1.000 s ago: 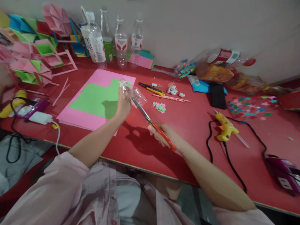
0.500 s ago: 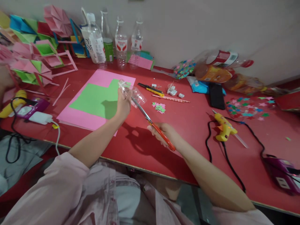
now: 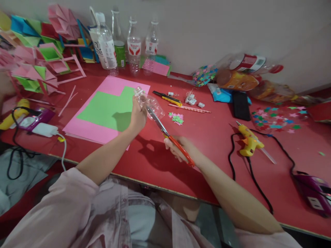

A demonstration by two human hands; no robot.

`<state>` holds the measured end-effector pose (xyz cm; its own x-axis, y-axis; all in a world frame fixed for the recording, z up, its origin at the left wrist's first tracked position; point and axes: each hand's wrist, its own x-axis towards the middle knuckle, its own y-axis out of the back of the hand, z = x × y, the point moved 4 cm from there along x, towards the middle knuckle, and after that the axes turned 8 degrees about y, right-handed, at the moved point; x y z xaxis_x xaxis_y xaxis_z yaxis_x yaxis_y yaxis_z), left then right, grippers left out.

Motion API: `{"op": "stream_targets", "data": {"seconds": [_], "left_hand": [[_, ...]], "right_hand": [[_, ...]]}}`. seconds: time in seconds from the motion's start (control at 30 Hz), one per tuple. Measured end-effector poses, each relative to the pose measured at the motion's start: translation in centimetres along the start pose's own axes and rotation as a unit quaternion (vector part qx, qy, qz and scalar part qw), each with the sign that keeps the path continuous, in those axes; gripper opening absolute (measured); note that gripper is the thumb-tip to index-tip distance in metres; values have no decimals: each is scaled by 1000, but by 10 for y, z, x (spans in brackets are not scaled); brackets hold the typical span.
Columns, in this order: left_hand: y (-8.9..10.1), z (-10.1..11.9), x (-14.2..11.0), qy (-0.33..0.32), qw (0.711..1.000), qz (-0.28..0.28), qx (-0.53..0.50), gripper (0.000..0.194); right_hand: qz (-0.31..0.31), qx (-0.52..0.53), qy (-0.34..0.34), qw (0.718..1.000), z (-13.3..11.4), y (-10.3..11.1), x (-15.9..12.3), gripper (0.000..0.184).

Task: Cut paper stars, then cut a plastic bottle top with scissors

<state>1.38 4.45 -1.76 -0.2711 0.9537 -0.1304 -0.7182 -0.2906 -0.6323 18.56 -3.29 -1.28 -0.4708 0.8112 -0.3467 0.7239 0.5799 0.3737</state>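
Note:
My left hand (image 3: pixel 139 115) is closed around a clear plastic bottle piece (image 3: pixel 155 105), its neck end pointing up and away. In my right hand (image 3: pixel 181 148) is a pair of scissors (image 3: pixel 178 146) with red-orange handles. Their metal blades reach up and left to the plastic beside my left fingers; I cannot tell whether they cut into it. Under and beside my left hand lie a green paper sheet (image 3: pixel 103 112) and a larger pink sheet (image 3: pixel 77 127). Small pink and green paper stars (image 3: pixel 176 118) sit to the right of the bottle piece.
Plastic bottles (image 3: pixel 134 51) stand along the wall. A box cutter (image 3: pixel 170 100), small white lights (image 3: pixel 191 99), a phone (image 3: pixel 241 105) and a corded yellow glue gun (image 3: pixel 249 139) lie rightward. Folded paper models (image 3: pixel 49 55) fill the left, near another person's arm (image 3: pixel 6 86).
The bottle piece has turned slightly and shifted a little right in my left hand. My right hand and the scissors are almost where they were.

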Motion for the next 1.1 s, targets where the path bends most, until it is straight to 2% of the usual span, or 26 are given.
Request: {"op": "stream_targets", "data": {"seconds": [0.17,0.4,0.6,0.73,0.8,0.93,1.1], "left_hand": [[0,0,1,-7,1000,-1,-9,22],[5,-6,9,-24,999,-23,27,20],[13,-10,16,-103,990,-49,83,17],[16,-18,17,-158,970,-91,162,26],[17,-22,17,-172,966,-109,162,30],[19,-25,19,-189,964,-105,155,36],[22,-25,20,-195,960,-111,168,33]], "right_hand": [[1,15,-12,1000,-1,0,0,50],[12,-14,5,1000,-4,1,-1,47],[8,20,-18,1000,-1,-1,1,48],[13,15,-13,1000,1,-1,2,53],[18,16,-9,1000,1,-2,2,54],[15,30,-15,999,4,-2,2,53],[16,43,-23,999,3,-2,1,48]]}}
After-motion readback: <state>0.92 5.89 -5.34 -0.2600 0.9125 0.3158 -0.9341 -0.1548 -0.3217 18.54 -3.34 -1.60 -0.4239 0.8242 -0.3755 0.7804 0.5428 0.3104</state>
